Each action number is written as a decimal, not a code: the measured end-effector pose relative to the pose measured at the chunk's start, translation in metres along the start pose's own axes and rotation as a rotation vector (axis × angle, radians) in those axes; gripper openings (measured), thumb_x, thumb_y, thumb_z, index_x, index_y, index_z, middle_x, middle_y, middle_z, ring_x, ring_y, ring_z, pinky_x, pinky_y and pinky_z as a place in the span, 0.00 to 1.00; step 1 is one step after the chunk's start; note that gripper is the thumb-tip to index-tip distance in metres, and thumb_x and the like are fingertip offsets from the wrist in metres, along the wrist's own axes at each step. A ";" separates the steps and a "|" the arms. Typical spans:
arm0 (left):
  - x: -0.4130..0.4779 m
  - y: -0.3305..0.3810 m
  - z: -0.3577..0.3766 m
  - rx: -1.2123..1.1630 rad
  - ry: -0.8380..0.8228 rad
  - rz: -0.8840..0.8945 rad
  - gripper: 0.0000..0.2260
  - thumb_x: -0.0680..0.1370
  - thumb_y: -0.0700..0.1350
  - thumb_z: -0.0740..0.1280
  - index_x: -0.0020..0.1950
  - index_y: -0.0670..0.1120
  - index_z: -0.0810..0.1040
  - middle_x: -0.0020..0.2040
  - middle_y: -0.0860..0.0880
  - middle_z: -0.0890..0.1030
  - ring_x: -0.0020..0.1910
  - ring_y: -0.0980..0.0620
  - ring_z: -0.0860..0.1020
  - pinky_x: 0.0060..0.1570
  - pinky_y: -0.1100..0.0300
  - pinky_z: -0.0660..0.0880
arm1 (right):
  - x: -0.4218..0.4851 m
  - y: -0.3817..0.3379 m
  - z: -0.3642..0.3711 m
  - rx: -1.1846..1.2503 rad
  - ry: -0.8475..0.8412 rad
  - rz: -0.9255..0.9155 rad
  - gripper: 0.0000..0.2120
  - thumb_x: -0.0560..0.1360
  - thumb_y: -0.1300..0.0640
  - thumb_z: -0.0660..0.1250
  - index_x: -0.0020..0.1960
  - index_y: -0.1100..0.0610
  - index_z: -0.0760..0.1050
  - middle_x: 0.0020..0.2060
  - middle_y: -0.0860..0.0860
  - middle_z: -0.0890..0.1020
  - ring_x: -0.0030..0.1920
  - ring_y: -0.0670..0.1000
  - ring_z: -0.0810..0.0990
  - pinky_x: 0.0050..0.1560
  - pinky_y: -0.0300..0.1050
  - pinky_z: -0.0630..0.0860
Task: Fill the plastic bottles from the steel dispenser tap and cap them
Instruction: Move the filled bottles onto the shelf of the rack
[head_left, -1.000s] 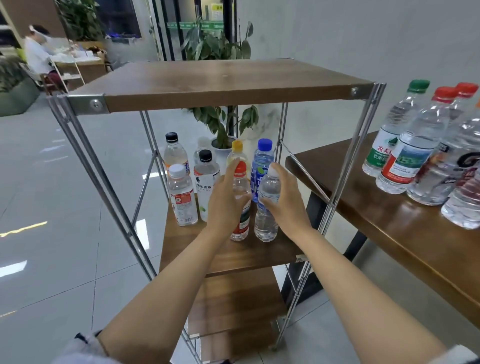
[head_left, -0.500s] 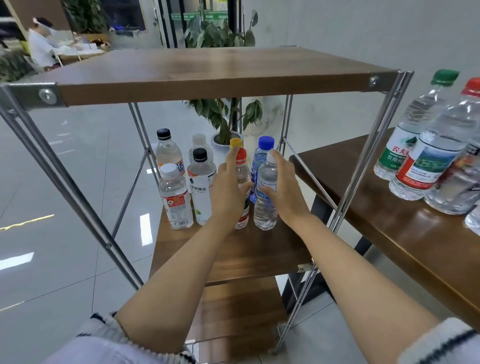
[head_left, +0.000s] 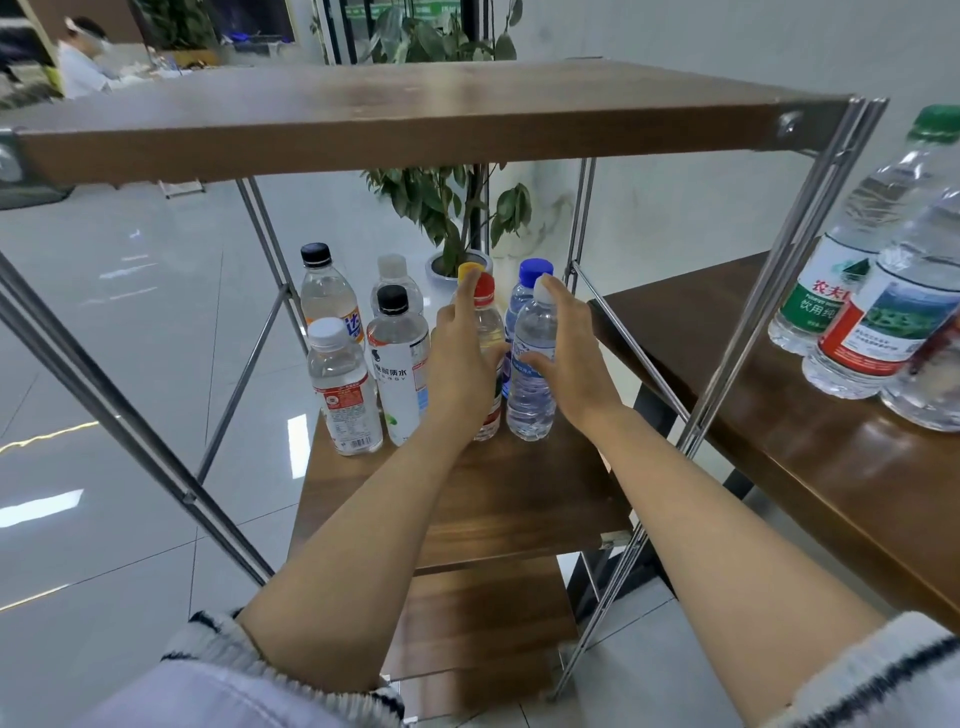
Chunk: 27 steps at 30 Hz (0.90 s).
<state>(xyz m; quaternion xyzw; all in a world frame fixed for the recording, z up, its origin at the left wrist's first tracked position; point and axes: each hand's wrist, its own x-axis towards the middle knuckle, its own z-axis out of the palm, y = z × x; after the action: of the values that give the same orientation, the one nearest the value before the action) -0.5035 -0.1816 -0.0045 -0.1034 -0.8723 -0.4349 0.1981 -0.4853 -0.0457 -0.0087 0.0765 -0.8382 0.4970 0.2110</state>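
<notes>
Two capped plastic bottles stand side by side on the middle shelf (head_left: 519, 493) of a metal-framed rack. My left hand (head_left: 460, 358) holds the red-capped bottle (head_left: 489, 325), thumb across its front and forefinger reaching up to the cap. My right hand (head_left: 574, 353) holds the clear white-capped bottle with a blue label (head_left: 530, 395) the same way. Both bottles rest on the shelf. No steel dispenser is in view.
Several more capped bottles (head_left: 397, 374) stand left of and behind my hands. The rack's top board (head_left: 415, 114) hangs over the shelf, and slanted steel legs (head_left: 737, 332) flank it. A wooden table (head_left: 779, 426) at the right carries several filled bottles (head_left: 883, 322). A potted plant (head_left: 457, 218) is behind.
My view has dropped and come closer to the rack. Both hands stay at the same two bottles, and their forefingers have stretched up along the bottles toward the caps.
</notes>
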 end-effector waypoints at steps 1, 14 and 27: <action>0.001 0.000 0.001 -0.004 -0.001 0.000 0.40 0.75 0.38 0.73 0.80 0.55 0.55 0.64 0.44 0.74 0.60 0.45 0.76 0.52 0.58 0.69 | 0.001 0.001 0.000 -0.031 -0.012 -0.018 0.33 0.77 0.68 0.69 0.76 0.53 0.59 0.65 0.53 0.65 0.59 0.41 0.69 0.47 0.19 0.67; 0.011 0.002 0.006 0.056 0.003 -0.019 0.40 0.76 0.39 0.73 0.80 0.56 0.54 0.64 0.43 0.75 0.61 0.45 0.75 0.54 0.55 0.71 | 0.013 0.009 0.003 -0.046 -0.011 -0.032 0.36 0.75 0.67 0.71 0.77 0.53 0.58 0.67 0.56 0.66 0.61 0.44 0.69 0.48 0.20 0.68; 0.002 0.013 -0.004 0.010 -0.091 -0.029 0.41 0.76 0.34 0.70 0.81 0.54 0.50 0.72 0.42 0.69 0.68 0.44 0.72 0.63 0.53 0.71 | 0.012 0.000 -0.002 -0.405 -0.024 0.009 0.40 0.75 0.66 0.70 0.78 0.46 0.53 0.73 0.55 0.64 0.70 0.56 0.68 0.63 0.50 0.75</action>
<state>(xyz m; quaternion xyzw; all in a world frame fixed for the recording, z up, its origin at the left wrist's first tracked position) -0.4994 -0.1767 0.0081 -0.1095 -0.8841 -0.4281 0.1524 -0.4958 -0.0428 -0.0024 0.0349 -0.9238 0.3183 0.2098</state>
